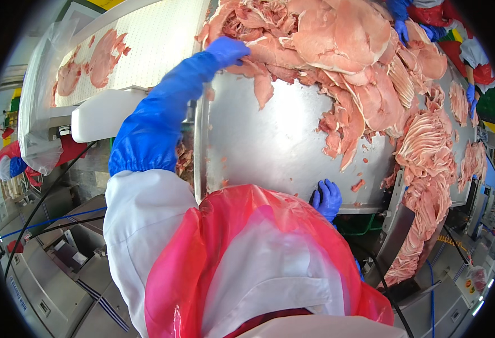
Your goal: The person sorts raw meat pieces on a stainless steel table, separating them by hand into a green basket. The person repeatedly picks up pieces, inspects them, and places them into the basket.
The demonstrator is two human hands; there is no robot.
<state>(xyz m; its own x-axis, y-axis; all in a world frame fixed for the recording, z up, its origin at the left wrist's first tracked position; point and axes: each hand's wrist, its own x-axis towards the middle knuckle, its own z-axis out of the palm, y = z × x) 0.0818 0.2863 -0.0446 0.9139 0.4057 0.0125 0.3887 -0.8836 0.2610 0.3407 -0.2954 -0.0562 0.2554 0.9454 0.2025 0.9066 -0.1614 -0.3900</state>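
Observation:
My left arm, in a blue sleeve, stretches forward to the heap of pink sliced meat [337, 39] on the metal table. My gloved left hand [228, 52] is closed on the edge of a meat slice [259, 70] at the heap's left end; its fingertips are partly hidden. Close to my body, my gloved right hand [327, 200] rests at the table's near edge with its fingers curled. Something dark shows on the palm side of that hand, too small to name. Scraps of meat [358, 185] lie on the metal beyond it.
On the left, a white conveyor belt [151, 42] carries a few flat slices [105, 58]. Stacked folded slices [425, 149] run down the table's right side, past a metal guide plate [394, 231]. Co-workers' blue-gloved hands [401, 31] appear at the far right. Cables [44, 194] hang at my left.

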